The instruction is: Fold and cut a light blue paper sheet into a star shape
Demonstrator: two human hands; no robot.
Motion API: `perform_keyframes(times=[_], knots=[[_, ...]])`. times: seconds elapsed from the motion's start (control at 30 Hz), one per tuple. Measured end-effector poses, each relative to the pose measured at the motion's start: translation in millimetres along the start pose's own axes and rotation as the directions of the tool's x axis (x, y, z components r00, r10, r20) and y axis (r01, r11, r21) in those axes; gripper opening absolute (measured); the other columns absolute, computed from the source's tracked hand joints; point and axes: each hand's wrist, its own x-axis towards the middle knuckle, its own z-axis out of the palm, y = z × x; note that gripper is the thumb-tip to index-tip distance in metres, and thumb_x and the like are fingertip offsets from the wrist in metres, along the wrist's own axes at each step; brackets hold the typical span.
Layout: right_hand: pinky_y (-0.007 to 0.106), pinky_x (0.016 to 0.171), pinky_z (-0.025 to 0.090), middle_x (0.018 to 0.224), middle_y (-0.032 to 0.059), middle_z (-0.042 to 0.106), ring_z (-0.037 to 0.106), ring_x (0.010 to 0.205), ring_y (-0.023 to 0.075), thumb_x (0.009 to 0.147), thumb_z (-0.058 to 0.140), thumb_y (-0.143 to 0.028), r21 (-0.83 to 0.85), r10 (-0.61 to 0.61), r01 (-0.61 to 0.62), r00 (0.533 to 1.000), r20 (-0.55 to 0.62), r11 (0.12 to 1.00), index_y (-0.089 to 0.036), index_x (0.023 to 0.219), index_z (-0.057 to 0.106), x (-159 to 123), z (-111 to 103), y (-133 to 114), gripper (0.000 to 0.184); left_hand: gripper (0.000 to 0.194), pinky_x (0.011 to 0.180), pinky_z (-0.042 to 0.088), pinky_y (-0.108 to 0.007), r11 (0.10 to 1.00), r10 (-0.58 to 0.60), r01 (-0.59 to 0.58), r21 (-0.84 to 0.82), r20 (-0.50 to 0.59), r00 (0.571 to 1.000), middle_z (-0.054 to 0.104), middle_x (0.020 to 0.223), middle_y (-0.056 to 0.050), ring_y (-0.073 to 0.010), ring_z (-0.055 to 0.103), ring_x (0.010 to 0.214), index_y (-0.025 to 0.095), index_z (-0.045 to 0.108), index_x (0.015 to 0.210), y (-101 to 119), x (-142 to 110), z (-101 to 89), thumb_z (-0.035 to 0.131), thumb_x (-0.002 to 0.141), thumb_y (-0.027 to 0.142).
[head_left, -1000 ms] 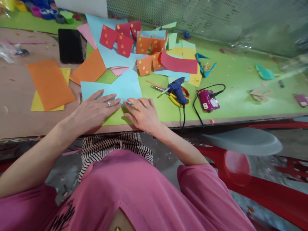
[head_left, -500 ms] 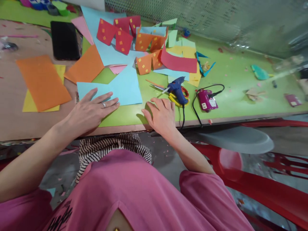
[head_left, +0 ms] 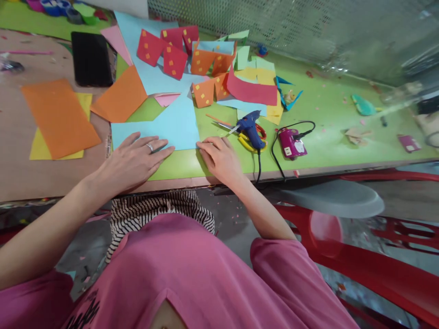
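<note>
A sheet of light-blue paper [head_left: 178, 123] lies near the table's front edge. My left hand [head_left: 137, 155] rests flat across its lower left part, fingers stretched out, with a ring on one finger. At the sheet's lower right corner, my right hand [head_left: 219, 157] has its thumb and index fingertips together on the paper's edge; the other fingers are curled. Just right of that hand lies a blue glue gun [head_left: 251, 129] on top of scissors [head_left: 244, 142] with red and yellow handles.
Folded red cards [head_left: 174, 59] and orange cards [head_left: 205, 92] with yellow squares stand behind the blue paper. Orange paper [head_left: 60, 119] and a black tablet [head_left: 91, 59] lie left. A magenta power adapter [head_left: 292, 142] with a black cable sits right. A red chair [head_left: 370, 260] stands below.
My right hand has shifted left to the blue paper's corner, its thumb and index finger coming together there. My left hand still lies on the sheet, having slid slightly.
</note>
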Motion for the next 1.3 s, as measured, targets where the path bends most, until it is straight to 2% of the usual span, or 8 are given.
perform_keyframes(times=[0.23, 0.37, 0.5, 0.67, 0.9, 1.07, 1.17, 1.3], knots=[[0.041, 0.093, 0.048, 0.114, 0.0097, 0.074, 0.062, 0.103, 0.0248, 0.108, 0.044, -0.030, 0.040, -0.064, 0.065, 0.998, -0.027, 0.997, -0.021, 0.116, 0.074, -1.0, -0.1, 9.9, 0.032, 0.049, 0.107, 0.047, -0.057, 0.997, 0.058, -0.055, 0.055, -0.054, 0.997, 0.067, 0.139, -0.018, -0.0361, 0.063, 0.125, 0.019, 0.067, 0.137, -1.2, 4.1, 4.9, 0.028, 0.110, 0.030], [0.042, 0.096, 0.045, 0.126, 0.0090, 0.073, 0.061, 0.110, 0.0257, 0.107, 0.049, -0.035, 0.012, -0.054, 0.055, 0.998, -0.039, 0.998, -0.022, 0.119, 0.073, 1.7, -3.1, 3.6, 0.030, 0.047, 0.112, 0.044, -0.057, 1.000, 0.013, -0.013, -0.019, -0.049, 0.999, 0.067, 0.140, -0.016, -0.0345, 0.062, 0.129, 0.023, 0.068, 0.136, -0.4, 4.7, 6.4, 0.030, 0.109, 0.031], [0.044, 0.094, 0.041, 0.131, 0.0071, 0.074, 0.061, 0.115, 0.0268, 0.108, 0.049, -0.038, -0.055, -0.147, 0.148, 0.989, 0.020, 0.987, -0.023, 0.128, 0.071, 1.6, -3.9, -7.3, 0.033, 0.039, 0.122, 0.032, -0.060, 0.990, -0.063, 0.056, -0.132, -0.051, 0.997, 0.064, 0.147, -0.011, -0.0324, 0.054, 0.141, 0.024, 0.067, 0.134, 1.6, -0.3, 3.9, 0.039, 0.109, 0.030], [0.041, 0.092, 0.039, 0.128, 0.0056, 0.076, 0.065, 0.110, 0.0242, 0.109, 0.047, -0.036, -0.093, -0.171, 0.170, 0.985, -0.002, 0.981, -0.022, 0.126, 0.072, -0.1, -0.4, -6.6, 0.032, 0.034, 0.130, 0.010, -0.062, 0.977, -0.160, 0.143, -0.159, -0.104, 0.982, 0.062, 0.151, -0.002, -0.0268, 0.038, 0.155, 0.030, 0.064, 0.137, -13.1, -27.4, -3.1, 0.046, 0.108, 0.032], [0.043, 0.091, 0.041, 0.126, 0.0055, 0.078, 0.066, 0.108, 0.0251, 0.108, 0.049, -0.034, -0.092, -0.156, 0.153, 0.988, -0.018, 0.984, -0.023, 0.125, 0.073, 1.0, 0.7, -5.4, 0.031, 0.038, 0.128, 0.009, -0.066, 0.953, -0.299, 0.302, -0.006, -0.153, 0.942, 0.060, 0.151, -0.004, -0.0279, 0.033, 0.157, 0.027, 0.066, 0.135, -41.1, -75.5, -11.7, 0.040, 0.110, 0.036], [0.044, 0.091, 0.041, 0.125, 0.0066, 0.078, 0.066, 0.109, 0.0262, 0.108, 0.048, -0.034, -0.111, -0.165, 0.162, 0.986, -0.019, 0.981, -0.022, 0.124, 0.074, 2.5, 0.2, -5.4, 0.032, 0.037, 0.128, 0.012, -0.068, 0.911, -0.401, 0.413, -0.010, -0.267, 0.876, 0.062, 0.150, -0.006, -0.0314, 0.033, 0.157, 0.026, 0.067, 0.135, -33.0, -81.3, -8.5, 0.045, 0.107, 0.037], [0.043, 0.091, 0.041, 0.124, 0.0069, 0.078, 0.066, 0.109, 0.0259, 0.108, 0.048, -0.033, -0.119, -0.172, 0.169, 0.985, -0.014, 0.978, -0.021, 0.124, 0.074, 3.1, -0.4, -5.3, 0.033, 0.044, 0.130, 0.012, -0.064, 0.945, -0.322, 0.325, -0.037, -0.278, 0.905, 0.057, 0.155, -0.008, -0.0334, 0.035, 0.156, 0.024, 0.062, 0.143, -14.9, -66.6, 0.7, 0.050, 0.105, 0.043], [0.044, 0.091, 0.043, 0.124, 0.0068, 0.079, 0.067, 0.108, 0.0263, 0.108, 0.048, -0.033, -0.124, -0.161, 0.158, 0.987, -0.012, 0.980, -0.021, 0.123, 0.074, 3.0, -2.1, -6.4, 0.033, 0.050, 0.129, 0.010, -0.068, 0.970, -0.240, 0.227, -0.086, -0.183, 0.953, 0.062, 0.150, -0.008, -0.0359, 0.034, 0.156, 0.027, 0.061, 0.144, -4.9, -52.7, 9.0, 0.052, 0.102, 0.054]])
